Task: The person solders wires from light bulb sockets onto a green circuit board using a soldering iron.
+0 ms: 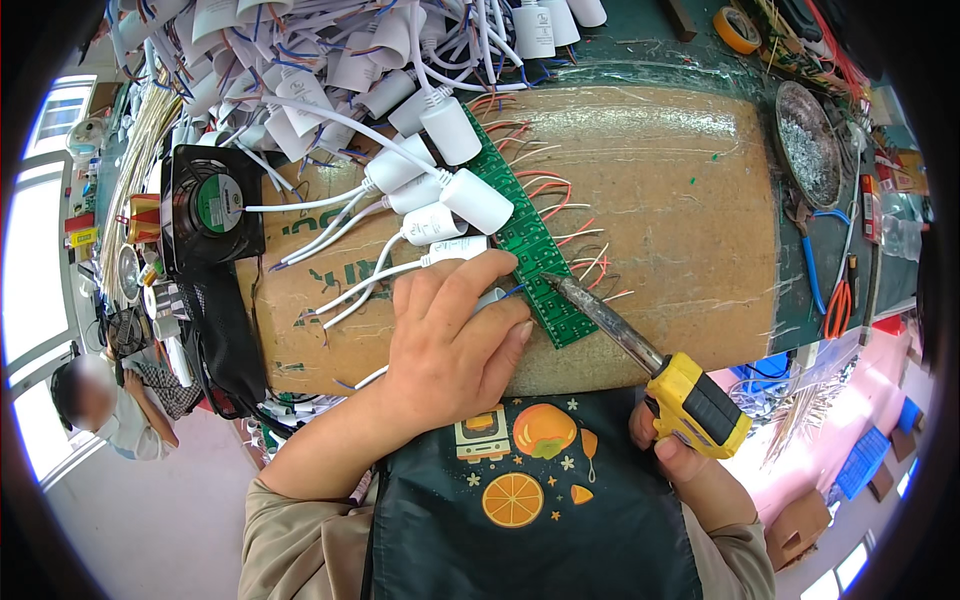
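Observation:
A long green circuit board [528,240] lies slantwise on the cardboard, with red and white wires sticking out along its right side. My left hand [440,335] is closed at the board's lower left edge, its fingers pinching a white cable [489,299] whose thin blue wire reaches the board. My right hand [668,448] grips a yellow-and-black soldering iron [705,405], with its tip at the board just right of my left fingertips. Several white cylindrical caps with cords [476,200] lie along the board's left side, partly over it.
A big heap of corded white caps [350,70] fills the far left. Left of the cardboard sheet [680,220] stands a black fan [212,205]. On the right are a metal dish of shiny bits [806,140], blue-handled pliers [811,265] and orange tape [737,30]. Someone sits at far left.

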The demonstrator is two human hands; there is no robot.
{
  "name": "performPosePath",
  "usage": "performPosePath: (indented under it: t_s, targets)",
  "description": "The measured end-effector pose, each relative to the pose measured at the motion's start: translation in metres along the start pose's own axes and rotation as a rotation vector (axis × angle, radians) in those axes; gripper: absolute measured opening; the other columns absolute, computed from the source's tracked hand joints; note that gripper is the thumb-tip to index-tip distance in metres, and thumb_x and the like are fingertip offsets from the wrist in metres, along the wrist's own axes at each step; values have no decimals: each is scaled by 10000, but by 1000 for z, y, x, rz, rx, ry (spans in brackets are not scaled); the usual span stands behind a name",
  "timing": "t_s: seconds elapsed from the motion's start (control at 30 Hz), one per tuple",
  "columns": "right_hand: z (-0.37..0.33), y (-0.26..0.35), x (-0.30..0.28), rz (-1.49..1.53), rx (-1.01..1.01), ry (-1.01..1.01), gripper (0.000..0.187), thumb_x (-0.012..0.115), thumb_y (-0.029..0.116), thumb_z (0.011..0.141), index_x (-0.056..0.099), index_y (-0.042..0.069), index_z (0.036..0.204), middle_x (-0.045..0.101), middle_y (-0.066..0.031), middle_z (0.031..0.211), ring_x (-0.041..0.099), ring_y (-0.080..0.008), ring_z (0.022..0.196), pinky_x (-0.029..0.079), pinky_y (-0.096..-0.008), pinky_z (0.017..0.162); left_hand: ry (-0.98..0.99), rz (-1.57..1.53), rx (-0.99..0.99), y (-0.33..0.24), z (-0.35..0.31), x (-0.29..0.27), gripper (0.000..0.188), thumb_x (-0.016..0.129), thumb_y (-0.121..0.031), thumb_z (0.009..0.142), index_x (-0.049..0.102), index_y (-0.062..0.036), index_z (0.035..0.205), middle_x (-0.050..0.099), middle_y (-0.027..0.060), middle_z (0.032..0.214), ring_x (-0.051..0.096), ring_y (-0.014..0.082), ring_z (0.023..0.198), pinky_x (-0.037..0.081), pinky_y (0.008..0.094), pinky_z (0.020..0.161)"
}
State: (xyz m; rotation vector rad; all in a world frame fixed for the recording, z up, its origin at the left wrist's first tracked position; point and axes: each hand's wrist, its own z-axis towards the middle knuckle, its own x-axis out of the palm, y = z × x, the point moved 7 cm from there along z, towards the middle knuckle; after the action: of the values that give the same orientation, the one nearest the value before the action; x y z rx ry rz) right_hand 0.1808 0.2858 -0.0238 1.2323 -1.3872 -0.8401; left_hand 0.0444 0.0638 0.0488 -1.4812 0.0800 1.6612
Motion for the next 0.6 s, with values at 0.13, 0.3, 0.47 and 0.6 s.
performPosePath:
  t_s: [0.13, 0.3, 0.47, 0.6]
  targets:
    - [0, 3, 2, 20, 2, -3, 238, 719, 244, 888, 604, 47, 819, 564, -40, 679, 551, -182, 570, 424, -311, 530, 17, -13, 8, 0, 0, -1, 220, 773, -92, 747, 707, -92, 957, 600, 146, 1263, 562, 296, 1016, 396, 395, 886]
    - [-1, -4, -1, 14, -11, -3, 223, 716, 228, 886, 600, 49, 821, 563, -40, 681, 546, -181, 567, 421, -307, 524, 16, 18, 12, -1, -1, 2, 230, 776, -92, 735, 699, -97, 952, 597, 143, 1273, 562, 297, 1018, 392, 401, 883]
    - [0, -3, 1, 51, 1, 20, 247, 714, 240, 892, 585, 48, 805, 561, -43, 680, 540, -184, 560, 418, -308, 520, 20, 32, 28, 0, -1, 3, 241, 782, -93, 719, 689, -104, 940, 598, 128, 1277, 565, 292, 1025, 388, 401, 865]
    - [0, -2, 0, 4, -3, 34, 259, 719, 249, 891, 586, 46, 802, 555, -46, 677, 537, -185, 558, 418, -308, 520, 28, 64, 80, -2, -1, 4, 260, 786, -82, 696, 684, -107, 934, 604, 116, 1270, 579, 289, 1015, 390, 402, 836]
